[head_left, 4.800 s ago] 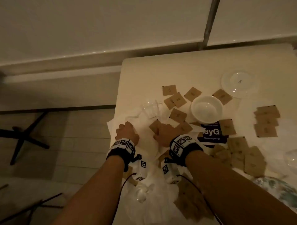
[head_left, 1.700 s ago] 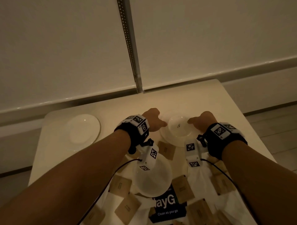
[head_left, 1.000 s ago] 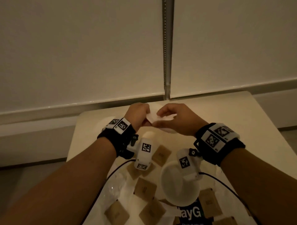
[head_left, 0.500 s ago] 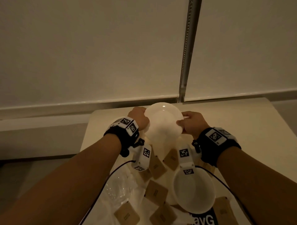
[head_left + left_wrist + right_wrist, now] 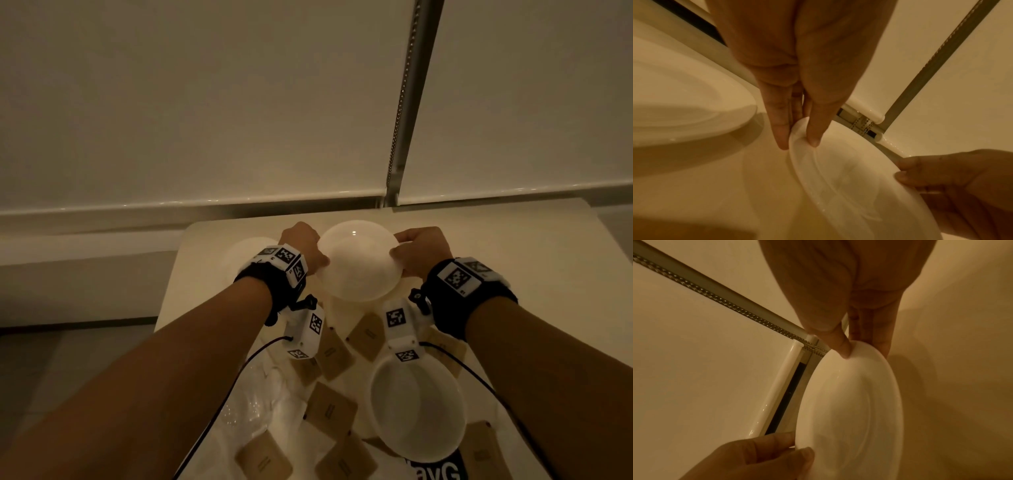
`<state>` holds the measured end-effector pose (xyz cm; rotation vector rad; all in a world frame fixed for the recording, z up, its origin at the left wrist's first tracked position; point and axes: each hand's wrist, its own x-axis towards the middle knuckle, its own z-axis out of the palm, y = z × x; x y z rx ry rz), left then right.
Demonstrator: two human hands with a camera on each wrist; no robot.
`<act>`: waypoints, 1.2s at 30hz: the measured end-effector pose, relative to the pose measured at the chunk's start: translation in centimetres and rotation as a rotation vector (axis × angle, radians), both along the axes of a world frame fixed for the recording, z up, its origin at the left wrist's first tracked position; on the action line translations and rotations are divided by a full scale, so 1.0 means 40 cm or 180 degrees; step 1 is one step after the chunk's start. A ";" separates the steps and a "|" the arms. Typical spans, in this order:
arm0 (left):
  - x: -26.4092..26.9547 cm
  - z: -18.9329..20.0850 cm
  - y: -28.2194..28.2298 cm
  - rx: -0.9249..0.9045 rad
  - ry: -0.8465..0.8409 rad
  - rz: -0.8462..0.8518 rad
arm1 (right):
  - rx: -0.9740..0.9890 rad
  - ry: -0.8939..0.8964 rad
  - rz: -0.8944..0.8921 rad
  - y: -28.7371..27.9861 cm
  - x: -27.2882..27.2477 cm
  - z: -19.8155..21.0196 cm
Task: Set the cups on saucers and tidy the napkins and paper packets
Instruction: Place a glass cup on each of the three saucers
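A white saucer (image 5: 359, 263) is held above the far middle of the table, tilted with its face towards me. My left hand (image 5: 305, 246) pinches its left rim, thumb on the face and fingers behind, as the left wrist view shows (image 5: 797, 142). On the opposite rim my right hand (image 5: 411, 250) pinches it the same way (image 5: 859, 350). A second white saucer (image 5: 246, 260) lies flat on the table behind my left wrist. Near me, a clear glass cup (image 5: 246, 411) lies among white napkins (image 5: 274, 394), and several brown paper packets (image 5: 329, 407) are scattered around.
A white bowl (image 5: 416, 407) stands under my right wrist, partly on a dark printed card (image 5: 435, 471). The cream table (image 5: 513, 246) ends at a wall with roller blinds and a bead chain (image 5: 400, 102). Bare tabletop shows at the far right.
The saucer lay on the table between my hands 1.7 s ago. Both hands lifted it and turned it over; since half a second ago it has barely moved.
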<state>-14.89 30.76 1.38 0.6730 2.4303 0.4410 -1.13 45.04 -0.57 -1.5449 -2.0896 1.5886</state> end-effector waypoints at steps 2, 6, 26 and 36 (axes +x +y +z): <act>-0.002 -0.008 0.007 -0.0002 -0.0003 0.0021 | 0.0059 -0.0048 0.0031 0.006 -0.001 -0.006; -0.007 -0.023 0.013 -0.0041 0.0029 0.0052 | 0.0226 -0.0125 0.0106 0.014 -0.003 -0.018; 0.001 0.025 -0.020 0.0122 0.0527 -0.0120 | 0.0886 -0.0725 0.0628 0.004 0.045 -0.004; 0.307 0.197 -0.098 0.0955 0.0097 -0.0898 | 0.0954 0.0169 0.0496 -0.142 0.289 0.204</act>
